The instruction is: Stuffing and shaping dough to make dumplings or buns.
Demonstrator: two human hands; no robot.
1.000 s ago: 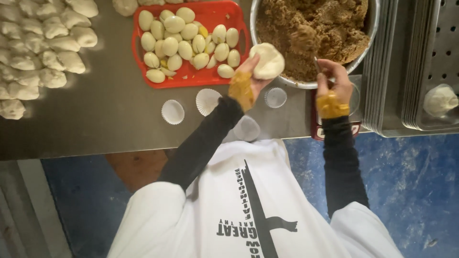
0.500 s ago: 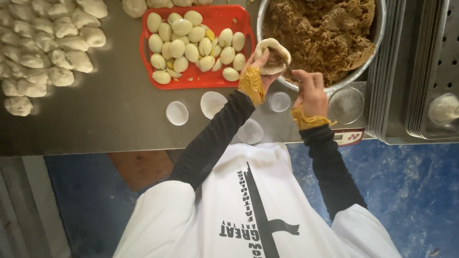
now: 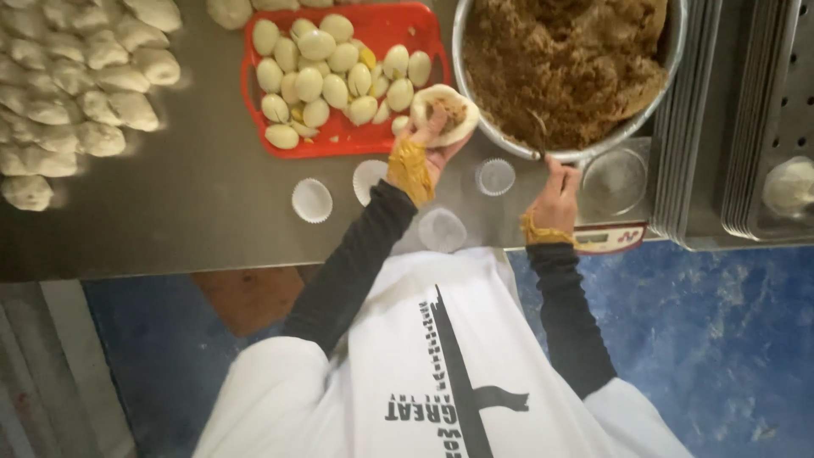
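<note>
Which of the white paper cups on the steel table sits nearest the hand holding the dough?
The paper cup just below the red tray, right beside the left hand's wrist. The other cups lie farther off: one further left, one under the bowl.

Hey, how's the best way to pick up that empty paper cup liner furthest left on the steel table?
Take the paper cup liner by its fluted rim, probably pinching one side wall from above. It sits mouth-up, flat on the steel table, apart from the red tray and the other liners, so coming straight down looks unobstructed. The thin walls likely crush, so pinch lightly.
</note>
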